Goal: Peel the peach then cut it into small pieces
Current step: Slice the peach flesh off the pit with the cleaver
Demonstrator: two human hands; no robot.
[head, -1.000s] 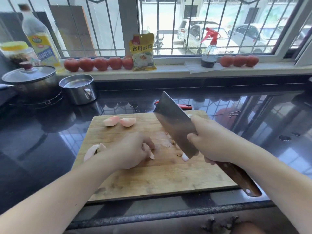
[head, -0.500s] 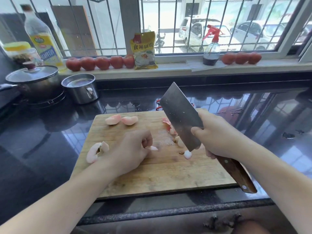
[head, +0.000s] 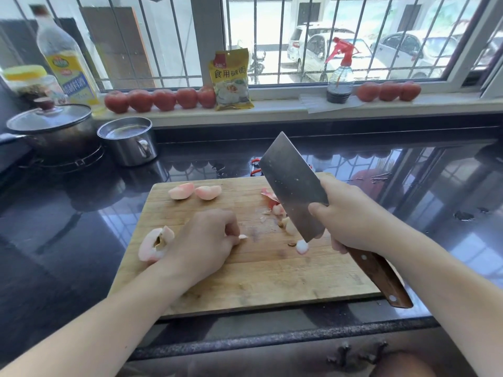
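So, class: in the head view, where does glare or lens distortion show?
Head view: the window's glare and bar reflections lie on the black counter; the wide lens bows the sill and window bars at the edges; the board is evenly lit.

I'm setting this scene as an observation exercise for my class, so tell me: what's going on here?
A person is cutting a peeled peach on a wooden cutting board. The right hand holds a cleaver raised and tilted above the board, and the left hand pinches a small peach sliver against the wood. Two peach wedges lie at the far edge, a larger peach chunk with its pit cavity showing sits beside the left wrist, and scraps and small bits lie under the blade.
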